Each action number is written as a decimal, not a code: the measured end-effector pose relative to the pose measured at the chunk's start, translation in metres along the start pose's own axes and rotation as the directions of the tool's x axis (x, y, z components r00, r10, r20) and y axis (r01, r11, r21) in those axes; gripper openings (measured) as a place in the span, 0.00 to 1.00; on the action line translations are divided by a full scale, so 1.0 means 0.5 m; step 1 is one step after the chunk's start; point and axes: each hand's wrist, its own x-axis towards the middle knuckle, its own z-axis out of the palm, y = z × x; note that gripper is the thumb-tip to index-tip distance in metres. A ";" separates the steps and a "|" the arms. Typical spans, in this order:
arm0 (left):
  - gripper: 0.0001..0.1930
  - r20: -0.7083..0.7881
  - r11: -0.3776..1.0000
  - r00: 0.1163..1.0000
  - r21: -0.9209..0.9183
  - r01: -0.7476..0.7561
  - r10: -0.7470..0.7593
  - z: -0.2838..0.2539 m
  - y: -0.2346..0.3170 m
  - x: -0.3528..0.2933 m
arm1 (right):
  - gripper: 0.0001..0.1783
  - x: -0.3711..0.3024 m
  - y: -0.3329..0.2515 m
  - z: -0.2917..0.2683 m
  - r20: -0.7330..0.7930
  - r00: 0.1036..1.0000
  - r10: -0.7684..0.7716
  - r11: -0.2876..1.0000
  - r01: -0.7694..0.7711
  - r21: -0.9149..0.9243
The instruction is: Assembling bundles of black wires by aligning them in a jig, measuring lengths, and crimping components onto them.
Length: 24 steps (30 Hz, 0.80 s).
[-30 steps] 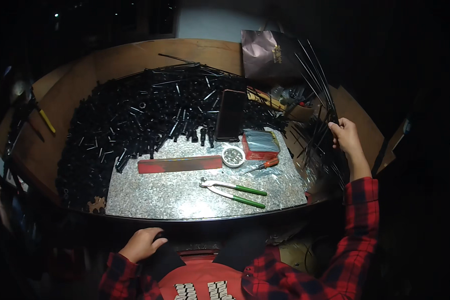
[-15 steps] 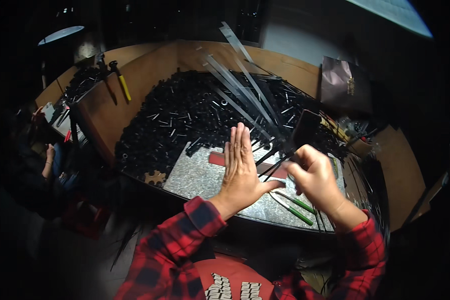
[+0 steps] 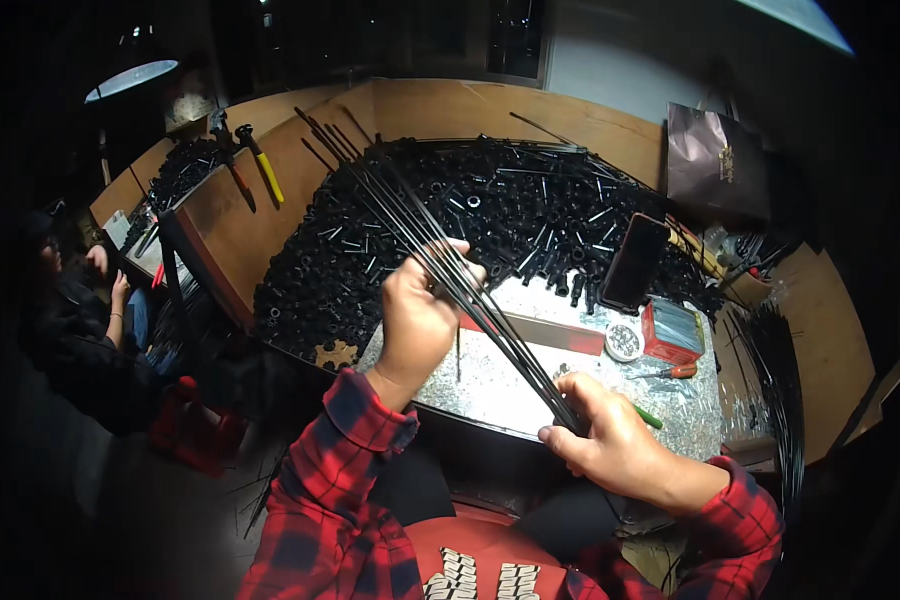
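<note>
My right hand [image 3: 610, 440] grips the rods [image 3: 500, 335] at their near end, my left hand [image 3: 418, 318] meets them midway: 2 hands on, slab [image 3: 685, 415] below, phone [image 3: 635, 260] and black heap [image 3: 310, 250] beyond!

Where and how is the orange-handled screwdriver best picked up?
The screwdriver is probably best gripped by its thick handle, from above and the right: the handle points right, the thin shaft left, and the red box stands just behind.

No words are legible, only a gold mark [image 3: 726, 163] on a dark bag [image 3: 692, 150] at the workbench's [image 3: 470, 110] far right corner and blocky print [image 3: 518, 582] on a red shirt [image 3: 460, 532].
</note>
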 end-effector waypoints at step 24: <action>0.09 0.533 0.947 0.795 0.039 0.320 -0.291 0.019 0.010 0.093 | 0.25 -0.086 0.009 -0.052 0.226 0.951 0.214 0.780 -0.305 0.546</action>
